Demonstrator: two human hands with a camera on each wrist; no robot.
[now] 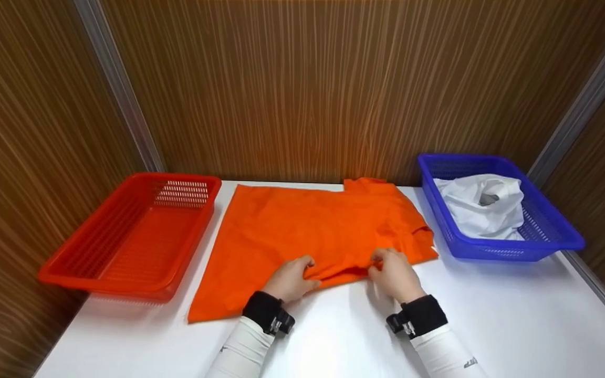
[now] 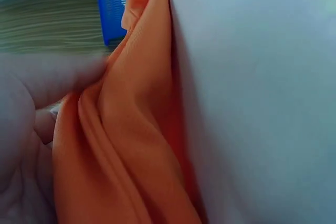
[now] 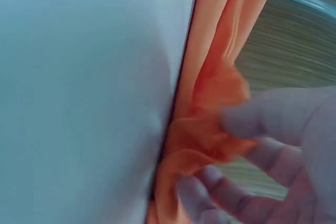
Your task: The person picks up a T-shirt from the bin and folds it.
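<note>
An orange T-shirt (image 1: 302, 220) lies spread on the white table, its hem side to the left and its sleeve end to the right. Near the middle of its front edge, my left hand (image 1: 291, 279) pinches a fold of the cloth between thumb and fingers. Further right, my right hand (image 1: 396, 275) holds the same edge, lifting it a little into loose creases. In the right wrist view, the thumb and fingers (image 3: 273, 116) sit around bunched orange cloth, slightly blurred. Up close in the left wrist view, folded layers of the T-shirt (image 2: 131, 87) run beside the left thumb.
To the left stands a red plastic basket (image 1: 176, 273) with nothing visible in it. A blue basket (image 1: 518, 249) at the right holds a bunched white cloth (image 1: 483, 210). Wood-grain panels (image 1: 302, 89) rise behind and on both sides of the white table (image 1: 334, 336).
</note>
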